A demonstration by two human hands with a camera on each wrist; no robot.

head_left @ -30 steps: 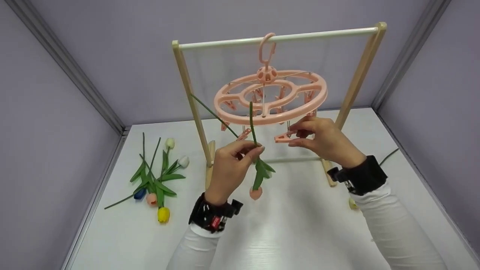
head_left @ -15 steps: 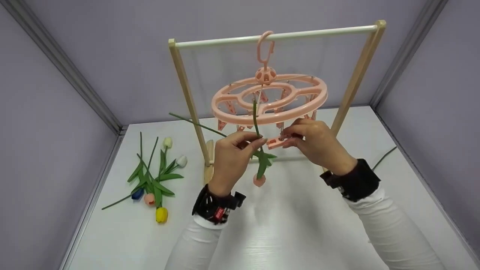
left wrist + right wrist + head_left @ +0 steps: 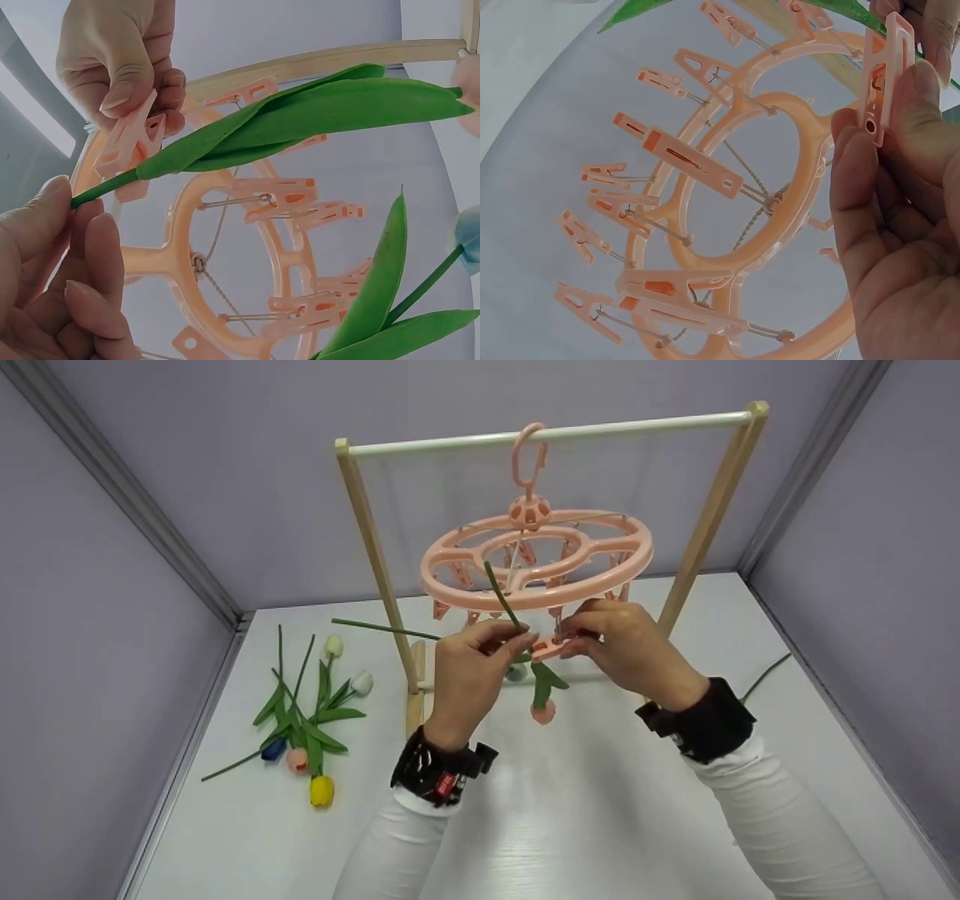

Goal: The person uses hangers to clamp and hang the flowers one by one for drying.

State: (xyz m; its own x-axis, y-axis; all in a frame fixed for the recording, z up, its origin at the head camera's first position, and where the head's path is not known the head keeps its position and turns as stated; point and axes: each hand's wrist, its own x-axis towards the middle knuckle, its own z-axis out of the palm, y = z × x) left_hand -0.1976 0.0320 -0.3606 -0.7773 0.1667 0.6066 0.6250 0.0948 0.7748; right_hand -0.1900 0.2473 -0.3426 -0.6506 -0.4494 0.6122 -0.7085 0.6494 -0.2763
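Ring [image 3: 525,600] hangs from bar [image 3: 637,428]; tulips [image 3: 324,735] left

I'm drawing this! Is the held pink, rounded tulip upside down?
Upside down: the tulip's pink bloom hangs below the left hand's grip, its green stem slanting up.

Pink tulip [image 3: 541,690], green-stemmed, bloom downward, in left hand [image 3: 472,679]; pink clothespin [image 3: 547,650], hung below round hanger [image 3: 480,601], in right hand [image 3: 630,645].

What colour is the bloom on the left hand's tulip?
Pink bloom, clearest in the head view.
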